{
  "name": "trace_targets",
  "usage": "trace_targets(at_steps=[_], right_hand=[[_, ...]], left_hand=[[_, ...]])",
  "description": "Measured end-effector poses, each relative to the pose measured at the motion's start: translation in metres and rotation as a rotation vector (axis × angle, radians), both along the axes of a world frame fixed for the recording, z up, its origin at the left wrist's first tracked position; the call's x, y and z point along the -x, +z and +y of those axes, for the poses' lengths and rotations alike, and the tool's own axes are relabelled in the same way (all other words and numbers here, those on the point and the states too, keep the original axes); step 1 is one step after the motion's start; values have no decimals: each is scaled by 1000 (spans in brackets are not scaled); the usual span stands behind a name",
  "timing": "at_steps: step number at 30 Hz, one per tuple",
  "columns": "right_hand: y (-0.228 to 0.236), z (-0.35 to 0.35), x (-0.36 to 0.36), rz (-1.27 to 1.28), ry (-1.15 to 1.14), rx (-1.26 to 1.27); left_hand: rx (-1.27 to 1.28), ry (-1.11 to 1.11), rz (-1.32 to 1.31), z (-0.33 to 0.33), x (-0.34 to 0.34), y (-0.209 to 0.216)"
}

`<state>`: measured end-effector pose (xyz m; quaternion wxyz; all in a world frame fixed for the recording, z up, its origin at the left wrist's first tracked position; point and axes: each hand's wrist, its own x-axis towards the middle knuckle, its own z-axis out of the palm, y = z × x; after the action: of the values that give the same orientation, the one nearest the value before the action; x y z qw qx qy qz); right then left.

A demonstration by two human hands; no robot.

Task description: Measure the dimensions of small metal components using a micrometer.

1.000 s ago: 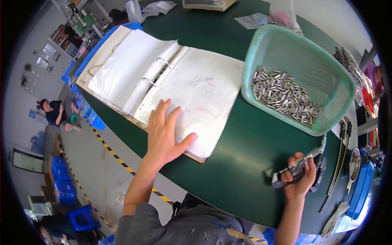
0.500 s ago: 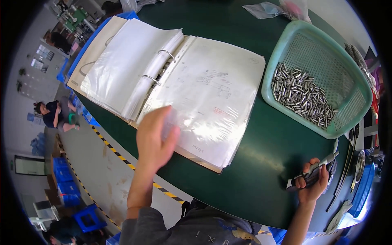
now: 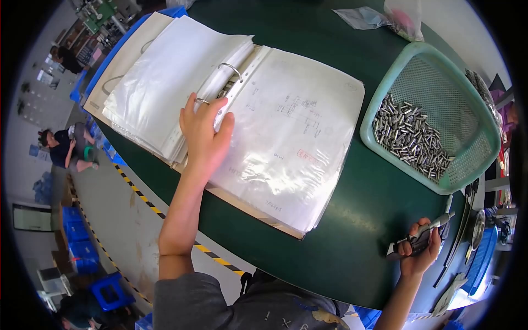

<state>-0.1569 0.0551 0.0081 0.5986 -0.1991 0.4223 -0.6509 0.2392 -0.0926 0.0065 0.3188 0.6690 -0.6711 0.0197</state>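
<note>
An open ring binder (image 3: pixel 286 126) full of clear plastic sleeves with drawings lies on the dark green table (image 3: pixel 352 247). My left hand (image 3: pixel 204 135) rests flat near the binder's rings, fingers spread over the sleeves at the spine. My right hand (image 3: pixel 421 250) is at the table's near right edge, closed around a grey metal caliper (image 3: pixel 421 237). A green plastic basket (image 3: pixel 434 118) holding several small metal pins (image 3: pixel 410 137) stands to the right of the binder.
Clear plastic bags (image 3: pixel 385 19) lie at the table's far side. Metal tools and a round dish (image 3: pixel 476 225) sit at the right edge. Blue crates (image 3: pixel 77 242) and a stool stand on the floor at left, where a person (image 3: pixel 63 148) sits.
My left hand moved from the right-hand page's lower corner up to the binder's rings. The view shifted, and my right hand stays on the caliper at the table edge.
</note>
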Motion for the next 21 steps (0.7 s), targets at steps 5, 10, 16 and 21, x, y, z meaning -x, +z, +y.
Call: trace_targets(at_steps=[5,10,16,21], right_hand=[[2,-1,1,-22,-19,-12],[-1,0,2,-4,-5,22],[-3,3,1,-34,-25,23],[-3,6,0,-92,-23,22]], left_hand=[[94,-92,461,-2,-2,-6],[37,-185,719,-4,-16,-4],[-2,-153,707,2,-15,-3],[3,-127,699,17,-13,-3]])
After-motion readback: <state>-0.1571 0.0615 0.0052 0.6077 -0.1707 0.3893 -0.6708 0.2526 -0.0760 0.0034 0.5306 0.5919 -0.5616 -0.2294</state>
